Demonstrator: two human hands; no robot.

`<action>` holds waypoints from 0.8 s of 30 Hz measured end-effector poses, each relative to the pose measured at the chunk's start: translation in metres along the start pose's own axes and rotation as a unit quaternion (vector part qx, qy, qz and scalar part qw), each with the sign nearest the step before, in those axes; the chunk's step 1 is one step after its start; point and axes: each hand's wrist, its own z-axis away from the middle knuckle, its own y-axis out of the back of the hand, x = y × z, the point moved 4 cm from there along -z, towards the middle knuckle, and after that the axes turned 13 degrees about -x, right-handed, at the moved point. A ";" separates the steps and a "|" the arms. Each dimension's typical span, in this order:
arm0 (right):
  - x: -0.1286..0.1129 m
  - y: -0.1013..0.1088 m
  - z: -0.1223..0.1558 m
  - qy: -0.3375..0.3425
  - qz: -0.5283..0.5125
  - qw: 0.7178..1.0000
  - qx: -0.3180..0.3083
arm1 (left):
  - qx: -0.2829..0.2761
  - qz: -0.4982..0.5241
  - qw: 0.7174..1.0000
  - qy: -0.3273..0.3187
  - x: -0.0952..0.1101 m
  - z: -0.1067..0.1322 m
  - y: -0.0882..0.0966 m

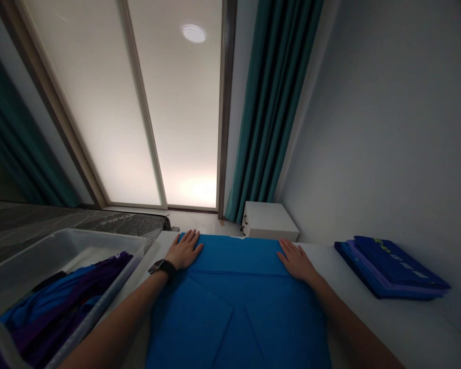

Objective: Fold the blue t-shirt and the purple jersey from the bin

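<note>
A blue garment (238,307), probably a shirt, lies spread on the white table, with its far part folded over into a straight band and creases slanting across the nearer part. On its far left corner rests my left hand (184,250), palm down with the fingers stretched out; a dark watch circles that wrist. My right hand (296,260) lies flat on the far right corner, fingers extended. Neither hand grips the cloth. The garment's near end runs out of view at the bottom.
At left stands a clear plastic bin (100,237) holding crumpled blue and purple clothes (72,297). A stack of folded garments (392,269) sits on the white table (353,328) at right. Beyond are a white cabinet (271,218), teal curtains (276,102) and frosted sliding doors (176,113).
</note>
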 end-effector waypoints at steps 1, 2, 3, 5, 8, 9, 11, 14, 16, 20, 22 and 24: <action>0.000 -0.001 -0.001 0.001 -0.001 1.000 0.002 | 0.001 0.003 1.000 0.000 0.000 -0.001 0.000; 0.000 -0.001 -0.001 0.003 -0.001 1.000 0.004 | 0.003 0.005 1.000 0.000 0.000 -0.001 0.000; 0.001 -0.002 -0.002 0.005 -0.002 1.000 0.006 | 0.004 0.005 1.000 -0.001 -0.001 -0.002 0.000; 0.002 -0.003 -0.003 0.008 -0.007 1.000 0.011 | 0.004 0.008 1.000 -0.001 -0.002 -0.003 0.000; 0.009 -0.003 -0.005 0.001 -0.025 1.000 0.011 | 0.003 0.027 1.000 0.003 -0.008 -0.006 0.002; 0.012 -0.003 -0.005 -0.003 -0.031 0.999 0.010 | 0.003 0.034 0.999 0.006 -0.012 -0.007 0.003; 0.016 -0.003 -0.005 -0.008 -0.038 0.999 0.010 | 0.000 0.041 0.999 0.014 -0.022 -0.008 0.004; 0.019 -0.004 -0.004 -0.011 -0.036 0.999 0.014 | -0.001 0.042 0.999 0.027 -0.037 -0.007 0.003; 0.020 -0.004 -0.004 -0.011 -0.035 0.999 0.013 | -0.003 0.036 0.999 0.032 -0.045 -0.006 0.002; 0.018 0.002 -0.002 -0.019 -0.048 0.999 0.000 | -0.011 0.019 0.999 0.049 -0.048 -0.006 0.000; 0.008 0.008 0.000 -0.030 -0.041 0.999 0.010 | 0.011 0.010 0.998 0.055 -0.037 -0.006 0.002; -0.015 0.015 0.003 -0.022 -0.014 0.999 0.035 | 0.055 -0.008 0.998 0.033 -0.012 -0.005 0.007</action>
